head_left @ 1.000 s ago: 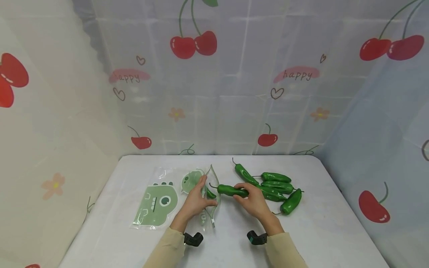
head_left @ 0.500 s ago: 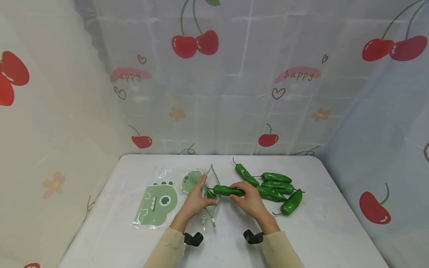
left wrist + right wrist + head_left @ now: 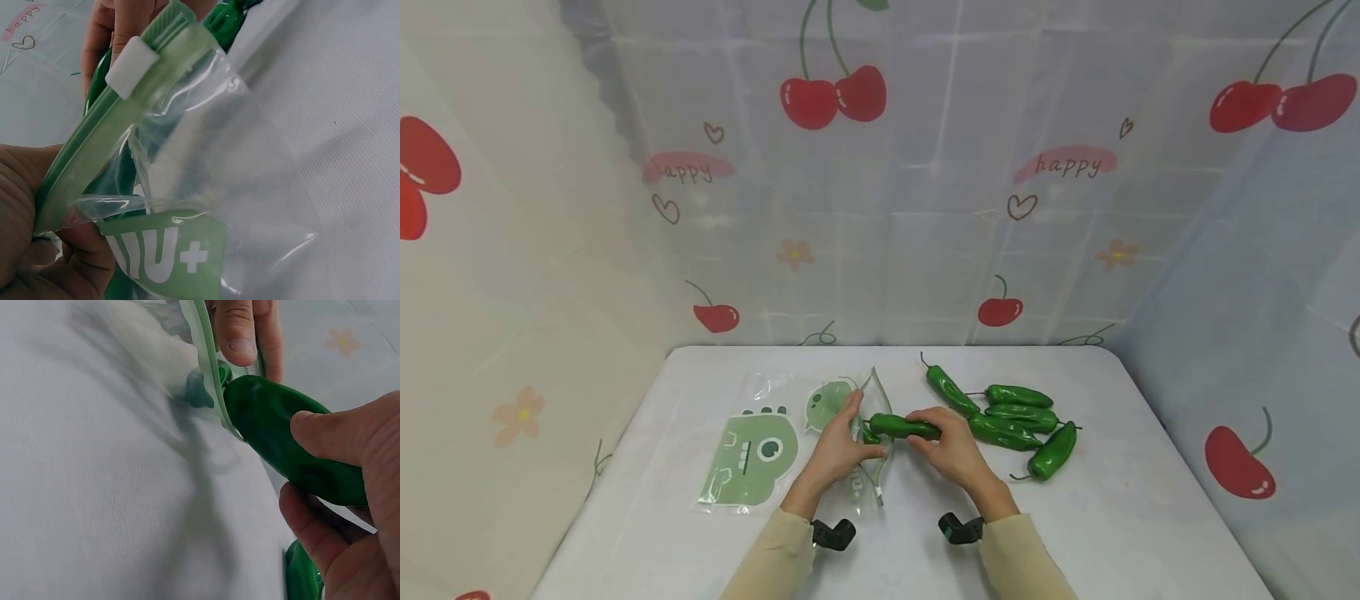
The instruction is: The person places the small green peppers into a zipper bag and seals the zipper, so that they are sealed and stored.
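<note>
A clear zip bag (image 3: 886,396) with green print and a green zip strip stands on its side, its mouth facing right. My left hand (image 3: 833,454) holds it at the mouth, thumb and forefinger spread apart. Part of a green chili pepper (image 3: 869,435) shows inside. My right hand (image 3: 958,450) grips another green chili pepper (image 3: 269,425) between thumb and fingers, its stem end in the bag's mouth. In the left wrist view, a white slider (image 3: 132,67) sits on the zip strip. The bag partly hides the left fingers.
Several more green chili peppers (image 3: 1018,396) lie in a loose group to the right of my right hand. A flat clear bag with a green monster print (image 3: 760,458) lies on the left of the white table (image 3: 1120,500). Printed curtains surround the table.
My right hand has moved left with the chili pepper, bringing its stem end from outside the bag into the mouth. The left hand and the bag have stayed nearly still.
</note>
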Tool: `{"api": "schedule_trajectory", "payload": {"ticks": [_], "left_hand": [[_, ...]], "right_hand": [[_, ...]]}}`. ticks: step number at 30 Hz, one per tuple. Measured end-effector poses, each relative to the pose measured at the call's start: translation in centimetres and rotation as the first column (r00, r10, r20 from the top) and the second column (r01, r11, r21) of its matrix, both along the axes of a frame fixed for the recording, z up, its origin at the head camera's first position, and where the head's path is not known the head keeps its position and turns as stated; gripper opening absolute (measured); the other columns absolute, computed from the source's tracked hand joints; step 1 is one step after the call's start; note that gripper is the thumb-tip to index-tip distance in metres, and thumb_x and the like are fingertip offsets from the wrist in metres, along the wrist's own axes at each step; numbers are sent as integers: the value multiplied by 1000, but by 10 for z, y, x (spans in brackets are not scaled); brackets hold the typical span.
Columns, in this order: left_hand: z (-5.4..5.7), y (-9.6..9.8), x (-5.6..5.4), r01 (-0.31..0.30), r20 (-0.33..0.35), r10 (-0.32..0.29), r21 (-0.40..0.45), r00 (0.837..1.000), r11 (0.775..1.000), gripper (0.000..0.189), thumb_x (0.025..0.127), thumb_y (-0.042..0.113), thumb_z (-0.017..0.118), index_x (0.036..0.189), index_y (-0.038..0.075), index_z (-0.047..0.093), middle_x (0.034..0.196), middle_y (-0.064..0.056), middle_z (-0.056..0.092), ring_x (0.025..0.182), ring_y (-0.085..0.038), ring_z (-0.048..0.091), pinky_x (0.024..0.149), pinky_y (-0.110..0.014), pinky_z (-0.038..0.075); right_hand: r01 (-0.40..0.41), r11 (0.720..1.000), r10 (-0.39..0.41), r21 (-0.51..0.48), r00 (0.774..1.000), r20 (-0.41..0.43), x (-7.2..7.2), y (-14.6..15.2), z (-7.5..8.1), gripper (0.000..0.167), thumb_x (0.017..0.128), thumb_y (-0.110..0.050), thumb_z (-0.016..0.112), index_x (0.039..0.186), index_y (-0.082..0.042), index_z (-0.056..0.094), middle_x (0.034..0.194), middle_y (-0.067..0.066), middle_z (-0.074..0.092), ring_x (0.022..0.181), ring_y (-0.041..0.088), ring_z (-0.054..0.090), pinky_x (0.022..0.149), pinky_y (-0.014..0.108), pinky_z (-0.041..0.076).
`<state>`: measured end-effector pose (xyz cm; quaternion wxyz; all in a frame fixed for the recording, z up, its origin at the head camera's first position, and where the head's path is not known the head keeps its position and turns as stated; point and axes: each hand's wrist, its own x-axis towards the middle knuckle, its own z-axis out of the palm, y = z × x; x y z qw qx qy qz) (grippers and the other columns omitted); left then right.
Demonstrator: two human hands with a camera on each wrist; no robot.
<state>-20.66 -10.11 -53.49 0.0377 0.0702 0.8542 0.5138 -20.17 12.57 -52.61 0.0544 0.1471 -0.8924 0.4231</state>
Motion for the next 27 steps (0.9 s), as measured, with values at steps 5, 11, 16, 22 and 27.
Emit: {"api": "schedule_trajectory", "payload": {"ticks": [5, 11, 16, 22, 27], "left_hand": [[0, 0, 0, 0, -6, -1, -9, 1000, 1000, 113, 73, 22, 95, 163, 9, 28, 172, -13, 21, 159, -34, 21, 126, -55, 27], [-2, -1, -1, 3, -5, -3, -8, 1000, 1000, 112, 74, 23, 94, 164, 10, 28, 172, -13, 21, 158, -36, 21, 125, -55, 28], [-3, -1, -1, 7, 1, -7, 2, 1000, 1000, 112, 74, 24, 94, 164, 11, 28, 172, -12, 21, 158, -36, 21, 125, -57, 27], [-3, 0, -1, 6, 2, -6, 5, 1000, 1000, 111, 74, 22, 94, 163, 10, 29, 172, -12, 21, 158, -35, 22, 126, -55, 27], [-1, 2, -2, 16, 6, -16, -4, 1000, 1000, 111, 74, 20, 94, 163, 10, 29, 172, -12, 21, 159, -34, 20, 126, -54, 27]], "right_hand": [[42, 998, -37, -54, 994, 99, -3, -3, -3, 31, 87, -19, 84, 116, -24, 76, 120, -3, 73, 110, 16, 67, 96, 40, 57], [86, 990, -66, -114, 984, 168, -7, -4, -8, 36, 85, -17, 86, 118, -22, 74, 121, 1, 74, 114, 20, 67, 99, 45, 56], [110, 983, -80, -149, 978, 195, -10, -5, -13, 35, 82, -16, 88, 113, -20, 73, 115, 0, 74, 106, 18, 67, 95, 42, 57], [124, 972, -77, -200, 971, 224, -13, -7, -15, 33, 80, -15, 89, 107, -17, 70, 108, 0, 75, 98, 15, 67, 87, 37, 58], [123, 963, -62, -240, 967, 247, -16, -11, -14, 32, 80, -13, 89, 105, -14, 70, 106, 1, 74, 91, 13, 66, 77, 29, 56]]}}
